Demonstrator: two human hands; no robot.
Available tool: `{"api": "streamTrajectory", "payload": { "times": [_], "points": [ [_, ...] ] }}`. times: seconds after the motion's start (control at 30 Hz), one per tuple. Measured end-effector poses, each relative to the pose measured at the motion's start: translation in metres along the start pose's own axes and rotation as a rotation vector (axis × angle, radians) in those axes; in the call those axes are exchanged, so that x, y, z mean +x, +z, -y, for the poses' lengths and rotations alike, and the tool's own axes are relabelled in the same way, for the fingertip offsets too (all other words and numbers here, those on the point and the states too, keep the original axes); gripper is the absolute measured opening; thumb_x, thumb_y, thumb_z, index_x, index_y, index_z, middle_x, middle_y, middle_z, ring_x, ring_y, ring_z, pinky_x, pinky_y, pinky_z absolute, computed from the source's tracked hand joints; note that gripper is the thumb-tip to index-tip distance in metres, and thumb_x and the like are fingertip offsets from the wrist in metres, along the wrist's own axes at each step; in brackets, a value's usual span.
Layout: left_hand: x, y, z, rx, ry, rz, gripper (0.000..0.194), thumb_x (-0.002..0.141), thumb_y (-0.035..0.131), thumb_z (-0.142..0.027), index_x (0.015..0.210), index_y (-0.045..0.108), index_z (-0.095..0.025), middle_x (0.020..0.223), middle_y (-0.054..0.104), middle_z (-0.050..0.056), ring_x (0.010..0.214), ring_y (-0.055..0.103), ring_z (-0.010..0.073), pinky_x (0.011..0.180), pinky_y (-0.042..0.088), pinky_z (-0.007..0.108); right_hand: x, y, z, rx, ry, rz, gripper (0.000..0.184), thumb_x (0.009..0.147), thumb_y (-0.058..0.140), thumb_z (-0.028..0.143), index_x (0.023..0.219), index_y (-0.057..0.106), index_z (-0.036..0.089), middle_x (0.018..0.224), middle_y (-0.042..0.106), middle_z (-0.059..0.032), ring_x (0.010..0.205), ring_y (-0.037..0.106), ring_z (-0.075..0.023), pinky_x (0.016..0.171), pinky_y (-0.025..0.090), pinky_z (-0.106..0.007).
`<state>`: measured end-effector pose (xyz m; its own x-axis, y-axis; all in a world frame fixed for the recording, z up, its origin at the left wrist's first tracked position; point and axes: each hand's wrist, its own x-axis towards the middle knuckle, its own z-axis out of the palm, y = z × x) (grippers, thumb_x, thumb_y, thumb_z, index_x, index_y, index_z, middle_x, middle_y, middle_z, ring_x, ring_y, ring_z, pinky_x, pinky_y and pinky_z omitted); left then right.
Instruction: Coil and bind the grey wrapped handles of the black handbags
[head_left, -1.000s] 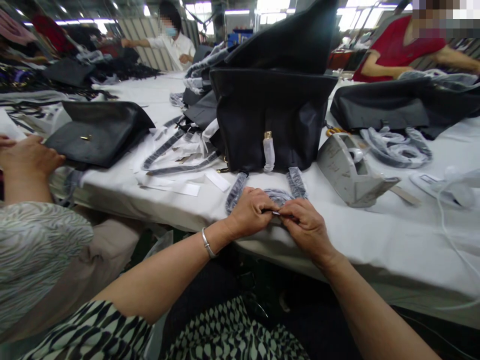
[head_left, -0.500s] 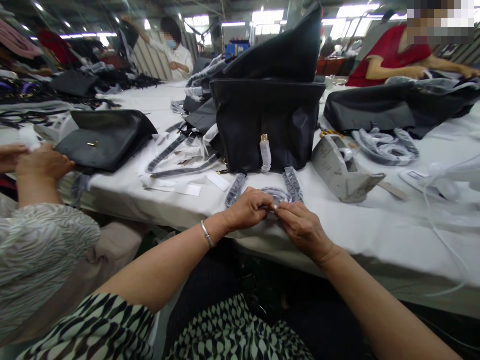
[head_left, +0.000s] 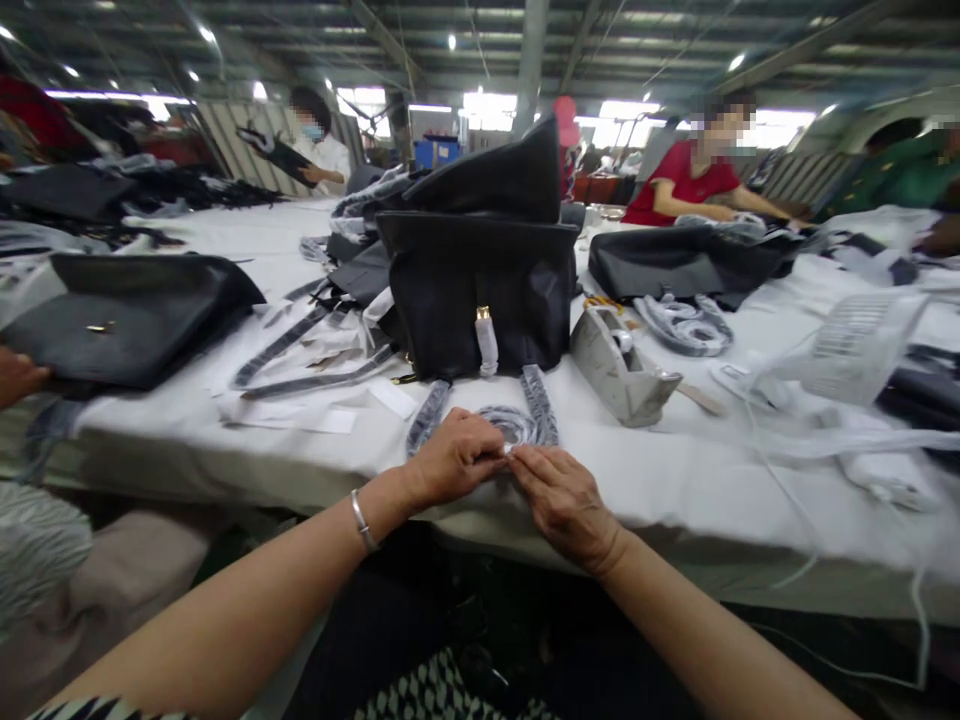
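Note:
A black handbag (head_left: 525, 290) stands upright on the table before me, its flap raised and its gold clasp tongue (head_left: 486, 340) covered in white wrapping. From its base a strap in clear plastic wrap (head_left: 541, 405) comes forward and lies coiled between my hands. At the coil's near edge, my left hand (head_left: 459, 458) is closed with the fingers curled in. My right hand (head_left: 566, 503) meets it there, thumb and fingertips pinched together. A tiny white bit shows between the fingertips; the fingers cover most of what they grip.
A grey tape dispenser (head_left: 626, 375) stands right of the bag. Paper strips (head_left: 289, 415) and another wrapped strap lie left. Another black bag (head_left: 142, 320) is at far left, touched by a co-worker's hand (head_left: 19, 378). A white cord (head_left: 780, 490) trails over the table edge at right.
The view has tilted up and turned right, so things sit further left. The neighbour's hands have mostly left the picture. My hands keep nearly the same pinch at the coil.

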<state>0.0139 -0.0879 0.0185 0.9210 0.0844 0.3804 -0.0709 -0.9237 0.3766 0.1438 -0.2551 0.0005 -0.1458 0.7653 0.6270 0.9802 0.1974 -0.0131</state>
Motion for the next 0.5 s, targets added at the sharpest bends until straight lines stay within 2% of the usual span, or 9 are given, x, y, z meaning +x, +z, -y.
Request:
{"api": "streamTrajectory", "payload": {
  "times": [0.1,0.17,0.23,0.3,0.33,0.4,0.47,0.5],
  "points": [
    [0.000,0.002,-0.003,0.008,-0.057,0.007,0.013,0.090,0.057,-0.026,0.080,0.058,-0.018,0.077,0.063,-0.001,0.081,0.058,0.0162,0.084,0.033,0.033,0.008,-0.013,-0.004,0.113,0.050,0.044,0.033,0.087,0.051,0.010,0.115,0.066,0.019,0.111,0.069,-0.0070,0.098,0.063,-0.0211,0.088,0.053,-0.037],
    [0.000,0.002,-0.005,0.000,-0.085,0.014,0.012,0.090,0.055,-0.024,0.079,0.056,-0.019,0.076,0.061,-0.001,0.078,0.056,0.0157,0.081,0.032,0.033,0.016,-0.035,-0.024,0.162,0.121,-0.035,0.022,0.088,0.055,0.016,0.103,0.070,0.022,0.101,0.072,-0.0044,0.092,0.064,-0.0188,0.087,0.053,-0.034],
    [0.000,0.000,-0.007,-0.013,-0.097,0.021,0.012,0.091,0.053,-0.022,0.079,0.055,-0.019,0.077,0.060,-0.001,0.077,0.055,0.0157,0.081,0.031,0.034,0.024,-0.065,-0.059,0.101,0.332,-0.250,0.016,0.089,0.056,0.023,0.094,0.071,0.022,0.093,0.072,-0.0043,0.088,0.065,-0.0190,0.086,0.051,-0.035],
    [0.000,-0.002,-0.008,-0.031,-0.098,0.025,0.011,0.091,0.050,-0.022,0.081,0.055,-0.019,0.079,0.060,0.000,0.078,0.054,0.0162,0.082,0.031,0.035,0.033,-0.095,-0.103,-0.023,0.672,-0.410,0.020,0.087,0.056,0.030,0.092,0.072,0.020,0.093,0.072,-0.0061,0.089,0.064,-0.0214,0.086,0.049,-0.036],
    [0.000,-0.002,-0.008,-0.039,-0.100,0.023,0.011,0.091,0.050,-0.022,0.082,0.055,-0.020,0.079,0.060,0.000,0.078,0.054,0.0163,0.082,0.031,0.035,0.036,-0.107,-0.125,-0.066,0.829,-0.373,0.021,0.085,0.057,0.033,0.091,0.073,0.020,0.094,0.071,-0.0066,0.091,0.063,-0.0227,0.086,0.048,-0.036],
    [0.000,-0.002,-0.007,-0.059,-0.103,0.014,0.009,0.091,0.050,-0.021,0.083,0.055,-0.020,0.079,0.061,0.000,0.078,0.054,0.0165,0.083,0.031,0.036,0.042,-0.119,-0.165,-0.023,1.101,-0.152,0.020,0.080,0.062,0.036,0.079,0.074,0.019,0.085,0.071,-0.0066,0.088,0.062,-0.0240,0.080,0.047,-0.034],
    [0.000,-0.001,-0.006,-0.075,-0.110,-0.004,0.007,0.090,0.051,-0.021,0.084,0.055,-0.020,0.079,0.061,-0.001,0.077,0.054,0.0166,0.084,0.031,0.036,0.044,-0.118,-0.192,0.086,1.228,0.028,0.022,0.075,0.065,0.035,0.062,0.071,0.018,0.068,0.069,-0.0063,0.074,0.062,-0.0217,0.069,0.046,-0.030],
    [0.000,0.000,-0.006,-0.081,-0.115,-0.010,0.006,0.089,0.052,-0.021,0.084,0.055,-0.020,0.078,0.061,-0.001,0.076,0.054,0.0165,0.084,0.031,0.036,0.044,-0.113,-0.200,0.142,1.254,0.066,0.025,0.073,0.067,0.034,0.055,0.068,0.017,0.060,0.066,-0.0058,0.066,0.060,-0.0197,0.064,0.045,-0.029]
  ]
}}
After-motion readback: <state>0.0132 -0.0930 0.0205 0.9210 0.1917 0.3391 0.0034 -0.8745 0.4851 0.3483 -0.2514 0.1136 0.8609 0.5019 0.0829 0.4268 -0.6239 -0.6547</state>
